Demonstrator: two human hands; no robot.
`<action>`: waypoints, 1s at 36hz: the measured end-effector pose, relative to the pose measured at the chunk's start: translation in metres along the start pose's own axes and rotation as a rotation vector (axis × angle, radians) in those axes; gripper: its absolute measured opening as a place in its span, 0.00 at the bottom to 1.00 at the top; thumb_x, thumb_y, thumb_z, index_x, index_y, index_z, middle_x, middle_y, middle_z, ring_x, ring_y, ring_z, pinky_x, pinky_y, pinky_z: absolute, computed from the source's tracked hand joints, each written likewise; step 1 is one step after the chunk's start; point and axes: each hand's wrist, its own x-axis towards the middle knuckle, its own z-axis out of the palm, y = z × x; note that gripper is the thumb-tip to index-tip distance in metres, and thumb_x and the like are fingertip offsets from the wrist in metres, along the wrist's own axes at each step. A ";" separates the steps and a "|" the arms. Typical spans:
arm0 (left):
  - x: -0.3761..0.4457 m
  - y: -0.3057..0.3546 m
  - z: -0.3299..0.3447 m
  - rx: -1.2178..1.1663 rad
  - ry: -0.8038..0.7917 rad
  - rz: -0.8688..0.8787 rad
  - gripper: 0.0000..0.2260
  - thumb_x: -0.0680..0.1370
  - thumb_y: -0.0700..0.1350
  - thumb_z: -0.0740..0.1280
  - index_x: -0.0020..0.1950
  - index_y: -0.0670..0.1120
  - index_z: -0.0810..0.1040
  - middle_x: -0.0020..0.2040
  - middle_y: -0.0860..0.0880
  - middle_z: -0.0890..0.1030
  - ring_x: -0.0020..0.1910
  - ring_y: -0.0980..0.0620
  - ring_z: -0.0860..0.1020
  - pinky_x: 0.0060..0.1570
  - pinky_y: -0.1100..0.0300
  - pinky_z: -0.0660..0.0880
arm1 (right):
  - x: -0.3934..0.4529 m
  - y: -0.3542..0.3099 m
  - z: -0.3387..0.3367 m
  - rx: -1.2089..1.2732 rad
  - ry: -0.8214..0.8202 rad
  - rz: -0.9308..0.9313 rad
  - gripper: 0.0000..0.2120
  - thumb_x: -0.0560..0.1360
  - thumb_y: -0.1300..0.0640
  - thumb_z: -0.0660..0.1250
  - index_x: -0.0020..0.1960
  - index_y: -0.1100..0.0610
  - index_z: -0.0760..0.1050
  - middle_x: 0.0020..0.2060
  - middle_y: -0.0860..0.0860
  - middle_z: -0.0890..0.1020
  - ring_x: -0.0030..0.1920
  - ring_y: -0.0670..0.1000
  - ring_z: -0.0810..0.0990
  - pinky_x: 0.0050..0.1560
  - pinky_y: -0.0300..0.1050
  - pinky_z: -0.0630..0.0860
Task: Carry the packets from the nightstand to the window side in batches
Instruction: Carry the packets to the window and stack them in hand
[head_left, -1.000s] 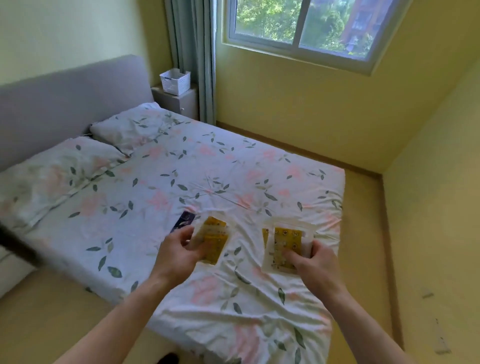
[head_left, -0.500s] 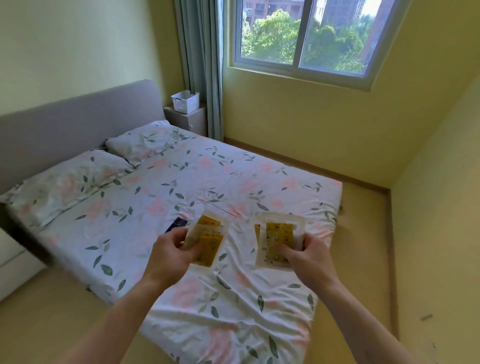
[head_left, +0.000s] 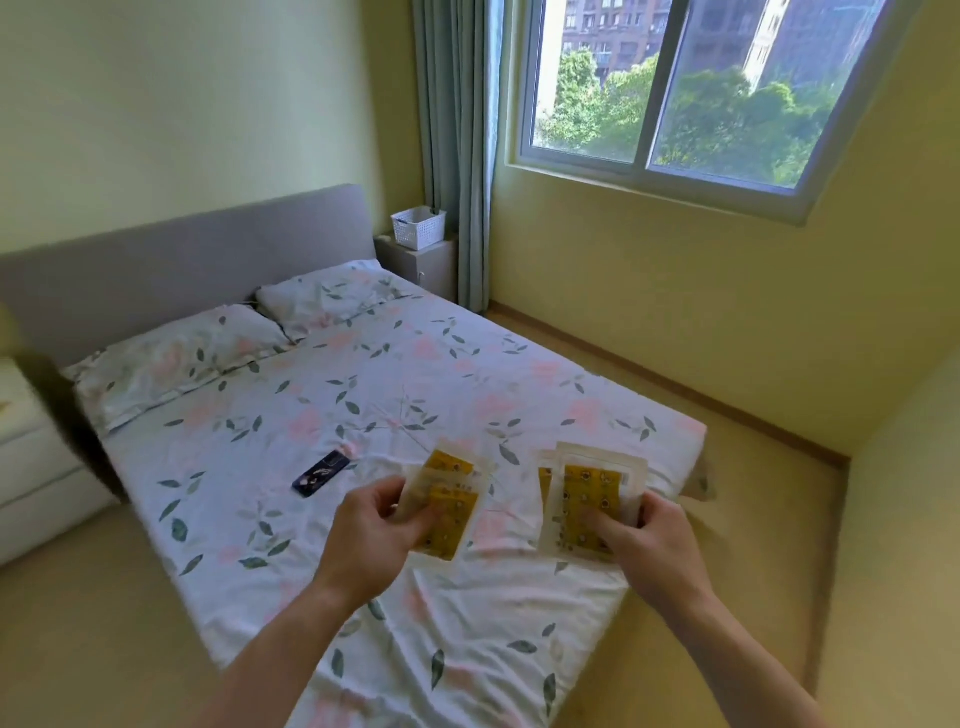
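Observation:
My left hand (head_left: 371, 535) grips a small stack of clear packets with yellow contents (head_left: 448, 499), held above the foot end of the bed. My right hand (head_left: 649, 545) pinches a second stack of the same yellow packets (head_left: 589, 493), thumb on top, over the bed's right part. A grey nightstand (head_left: 423, 262) stands beside the headboard under the curtain, next to the window (head_left: 670, 83). The white nightstand (head_left: 21, 415) at the left edge is only partly visible.
A white basket (head_left: 418, 227) sits on the grey nightstand. A dark phone-like object (head_left: 319, 474) lies on the floral bed sheet (head_left: 363, 395). Two pillows lie at the grey headboard. Bare floor runs between the bed and the window wall on the right.
The view has risen and swung so more of the window and the bed shows. Both hands keep holding their packet stacks at about the same spot in front of me.

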 end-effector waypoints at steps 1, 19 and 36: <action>0.000 0.006 0.015 -0.001 0.010 -0.001 0.03 0.75 0.44 0.75 0.48 0.46 0.85 0.44 0.44 0.86 0.46 0.44 0.85 0.49 0.42 0.83 | 0.007 0.001 -0.014 0.004 -0.012 0.001 0.06 0.72 0.61 0.77 0.45 0.63 0.84 0.41 0.60 0.86 0.42 0.57 0.87 0.47 0.57 0.85; 0.056 0.044 0.113 -0.020 0.305 -0.125 0.06 0.76 0.39 0.74 0.51 0.47 0.86 0.44 0.48 0.87 0.45 0.49 0.86 0.50 0.50 0.82 | 0.179 -0.003 -0.085 0.121 -0.305 -0.083 0.03 0.74 0.65 0.75 0.46 0.58 0.84 0.40 0.53 0.87 0.42 0.51 0.87 0.42 0.43 0.84; 0.343 0.110 0.353 -0.013 0.006 -0.091 0.05 0.75 0.39 0.74 0.50 0.46 0.86 0.44 0.49 0.88 0.45 0.49 0.86 0.51 0.50 0.82 | 0.425 0.024 -0.270 0.166 -0.069 0.026 0.06 0.73 0.64 0.75 0.49 0.58 0.84 0.43 0.54 0.88 0.44 0.54 0.88 0.45 0.49 0.85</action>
